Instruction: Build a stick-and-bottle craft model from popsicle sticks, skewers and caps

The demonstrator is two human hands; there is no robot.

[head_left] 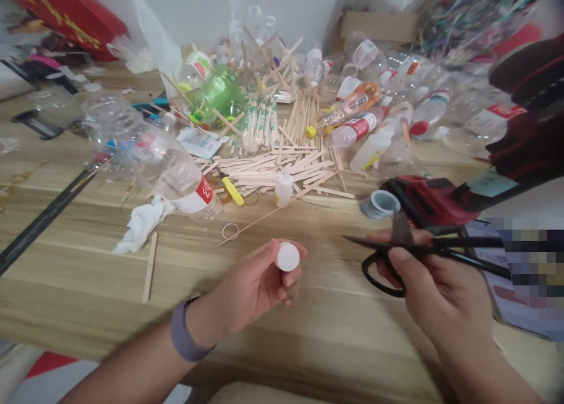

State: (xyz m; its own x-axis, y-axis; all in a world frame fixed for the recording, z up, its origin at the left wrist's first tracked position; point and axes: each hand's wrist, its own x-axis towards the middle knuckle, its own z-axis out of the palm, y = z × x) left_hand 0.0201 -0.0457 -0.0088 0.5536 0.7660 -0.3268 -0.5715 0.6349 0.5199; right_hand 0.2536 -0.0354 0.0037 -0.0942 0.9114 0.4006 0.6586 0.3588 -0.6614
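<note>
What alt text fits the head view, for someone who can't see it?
The person's left hand holds a small round white piece above a wooden table, while the right hand holds black scissors. Beyond are flat wooden sticks, a small white bottle, a yellow-handled tool and many plastic bottles.

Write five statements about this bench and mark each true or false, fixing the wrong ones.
1. The left hand holds a round white piece. True.
2. The right hand holds a wooden stick. False: the right hand holds scissors.
3. In the picture, the yellow-handled tool lies left of the small white bottle. True.
4. The wristband is on the right wrist. False: the wristband is on the left wrist.
5. The green plastic container stands right of the small white bottle. False: in the picture it is to the left.
</note>
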